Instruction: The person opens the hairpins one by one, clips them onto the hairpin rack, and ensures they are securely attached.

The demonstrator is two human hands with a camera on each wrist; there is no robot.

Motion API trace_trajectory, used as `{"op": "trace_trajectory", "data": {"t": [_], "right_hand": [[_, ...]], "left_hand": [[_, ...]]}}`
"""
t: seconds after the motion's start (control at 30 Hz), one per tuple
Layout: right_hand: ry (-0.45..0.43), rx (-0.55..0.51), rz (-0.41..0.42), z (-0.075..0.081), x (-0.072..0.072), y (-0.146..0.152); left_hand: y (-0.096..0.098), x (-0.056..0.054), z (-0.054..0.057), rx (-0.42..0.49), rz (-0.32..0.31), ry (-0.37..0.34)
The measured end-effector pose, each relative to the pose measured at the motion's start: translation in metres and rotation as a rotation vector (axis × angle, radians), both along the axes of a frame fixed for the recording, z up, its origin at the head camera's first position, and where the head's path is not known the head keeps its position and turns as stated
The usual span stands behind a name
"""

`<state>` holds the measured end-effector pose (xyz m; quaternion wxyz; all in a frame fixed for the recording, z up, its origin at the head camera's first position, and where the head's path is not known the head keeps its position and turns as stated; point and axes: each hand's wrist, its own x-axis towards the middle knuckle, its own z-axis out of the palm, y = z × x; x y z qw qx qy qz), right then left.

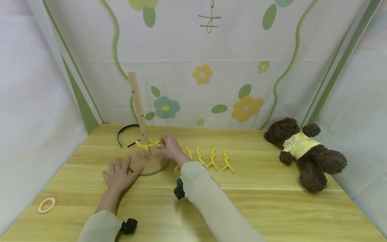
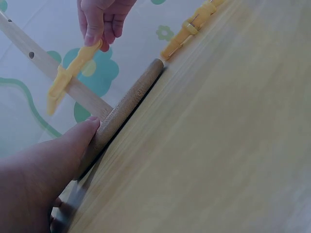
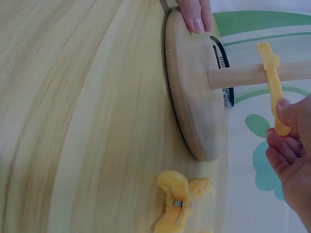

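My right hand (image 1: pixel 173 149) pinches one end of a yellow hair clip (image 3: pixel 273 80). The clip lies across the lower part of a wooden post (image 1: pixel 138 104), touching or very near it; whether it grips the post I cannot tell. The post rises from a round wooden base (image 1: pixel 148 169) and has small dark holes along it. My left hand (image 1: pixel 119 176) rests with spread fingers at the base's left edge, its thumb (image 2: pixel 85 128) on the rim.
Several more yellow hair clips (image 1: pixel 212 158) lie in a row right of the base. A black toothed headband (image 1: pixel 125 127) lies behind the post. At the far right is a brown teddy bear (image 1: pixel 302 148) in a yellow shirt; a pale ring (image 1: pixel 46 211) lies front left.
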<state>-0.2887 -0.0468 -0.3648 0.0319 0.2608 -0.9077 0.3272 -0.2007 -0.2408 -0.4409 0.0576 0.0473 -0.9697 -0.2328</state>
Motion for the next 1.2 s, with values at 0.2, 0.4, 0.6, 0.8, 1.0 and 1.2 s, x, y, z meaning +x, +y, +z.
{"op": "trace_trajectory", "data": {"t": [0.2, 0.4, 0.6, 0.8, 1.0, 1.2], "right_hand": [[-0.043, -0.026, 0.001, -0.002, 0.002, 0.003], [-0.046, -0.022, -0.014, -0.003, 0.004, 0.006], [-0.034, 0.008, -0.037, -0.004, 0.004, 0.009], [-0.068, -0.059, -0.045, 0.002, 0.006, 0.018], [-0.092, -0.166, -0.03, 0.011, 0.01, 0.032], [-0.111, -0.25, -0.042, 0.011, 0.01, 0.049]], "left_hand": [[0.001, -0.001, 0.001, -0.005, -0.004, 0.007], [0.002, 0.0, 0.002, 0.005, -0.009, 0.009], [0.002, 0.0, 0.002, 0.005, -0.01, 0.011], [0.001, 0.001, 0.001, 0.001, -0.013, 0.012], [0.001, 0.002, 0.001, 0.001, -0.011, 0.002], [0.001, 0.003, 0.003, -0.002, -0.011, 0.006]]}}
